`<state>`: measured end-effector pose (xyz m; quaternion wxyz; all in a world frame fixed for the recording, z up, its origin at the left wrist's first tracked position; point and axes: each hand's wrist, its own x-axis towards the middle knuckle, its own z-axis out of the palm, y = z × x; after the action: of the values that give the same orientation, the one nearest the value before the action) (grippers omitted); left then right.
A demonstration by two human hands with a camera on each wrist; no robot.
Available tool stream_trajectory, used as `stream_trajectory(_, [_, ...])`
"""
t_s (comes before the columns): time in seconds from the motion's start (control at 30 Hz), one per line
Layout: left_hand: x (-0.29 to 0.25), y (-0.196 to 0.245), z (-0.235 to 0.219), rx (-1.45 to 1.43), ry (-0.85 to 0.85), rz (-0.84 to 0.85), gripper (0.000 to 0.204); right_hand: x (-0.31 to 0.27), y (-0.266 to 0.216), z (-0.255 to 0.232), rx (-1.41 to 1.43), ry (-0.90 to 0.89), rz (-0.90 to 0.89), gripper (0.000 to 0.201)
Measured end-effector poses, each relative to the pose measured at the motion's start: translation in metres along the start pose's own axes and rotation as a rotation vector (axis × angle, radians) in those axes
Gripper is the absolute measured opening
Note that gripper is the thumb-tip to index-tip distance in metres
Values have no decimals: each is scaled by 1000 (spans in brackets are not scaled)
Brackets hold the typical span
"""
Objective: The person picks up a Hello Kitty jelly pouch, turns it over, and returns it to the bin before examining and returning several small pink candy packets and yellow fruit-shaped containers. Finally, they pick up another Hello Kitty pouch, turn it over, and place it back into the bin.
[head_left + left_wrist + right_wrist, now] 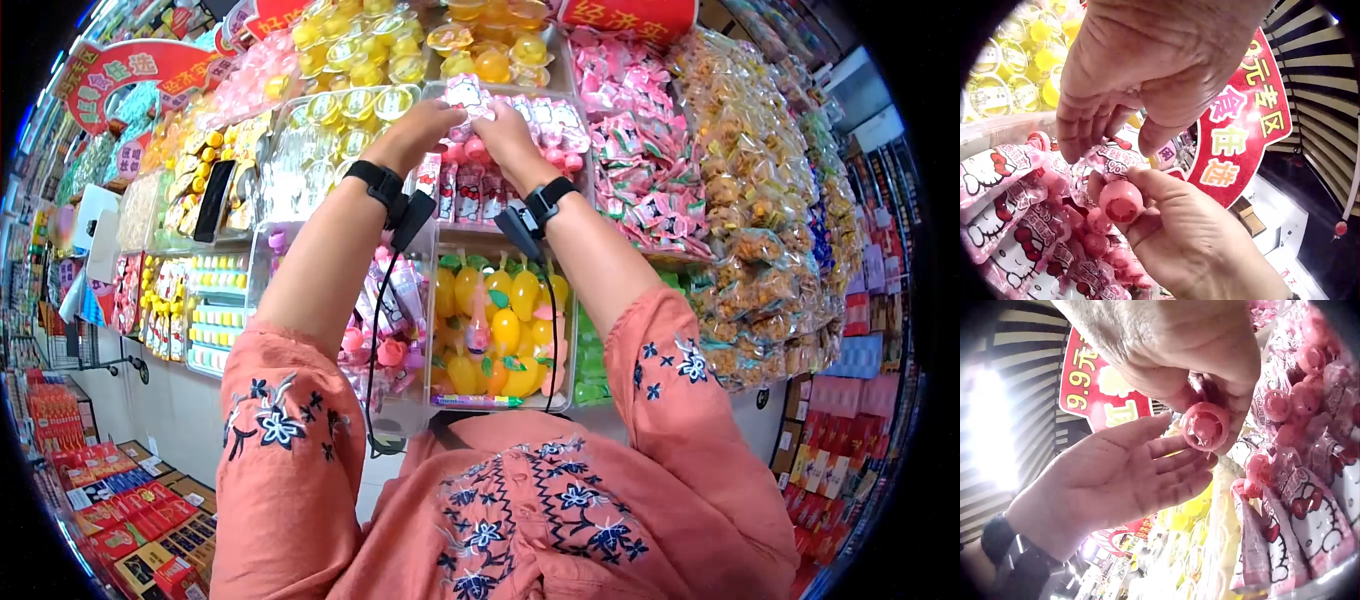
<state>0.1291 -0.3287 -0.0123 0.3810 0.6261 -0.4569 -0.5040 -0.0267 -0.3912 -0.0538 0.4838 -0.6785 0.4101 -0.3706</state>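
A pink-and-white cartoon pouch (465, 93) is raised over the bin of similar pouches. My right hand (510, 143) pinches it by its round pink cap (1121, 201), which points toward the wrist cameras in both wrist views. My left hand (425, 132) is on the pouch's other side; in the right wrist view that hand (1116, 469) shows its palm, with fingers nearly straight and their tips at the pouch. Whether those fingertips bear on the pouch is partly hidden. More capped pouches (1316, 519) lie right beside my right hand.
Clear bins surround the pouches: yellow jelly cups (345, 110) at left, pink wrapped sweets (650, 170) at right, yellow fruit-shaped items (505, 330) nearer my body. Bagged snacks (755, 200) stack further right. Red signs (1229, 125) stand behind. Black cables hang from both wrists.
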Motion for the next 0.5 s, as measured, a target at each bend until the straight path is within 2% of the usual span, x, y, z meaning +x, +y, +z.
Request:
stream_trajectory(0.1, [16,0,-2,22,-17,-3,35,15,3,9,-157,69,-23,29])
stream_trajectory(0.27, [43,-16,-4,185,-11,36,41,27,12,11,-554,22,-63,25])
stream_trajectory(0.3, [57,-22,-5,276,-77,-20,44,28,17,11,-618,17,-81,25])
stream_trajectory(0.37, [85,-49,-11,632,-178,207,44,30,24,12,-697,24,-123,23])
stream_trajectory(0.4, [83,-46,-10,810,-228,321,44,28,25,12,-693,61,-190,22])
stream_trajectory(0.47, [77,-45,2,502,-43,185,39,20,29,10,-683,135,-326,21])
stream_trajectory(0.5, [76,-46,7,441,60,216,40,18,30,8,-723,126,-339,20])
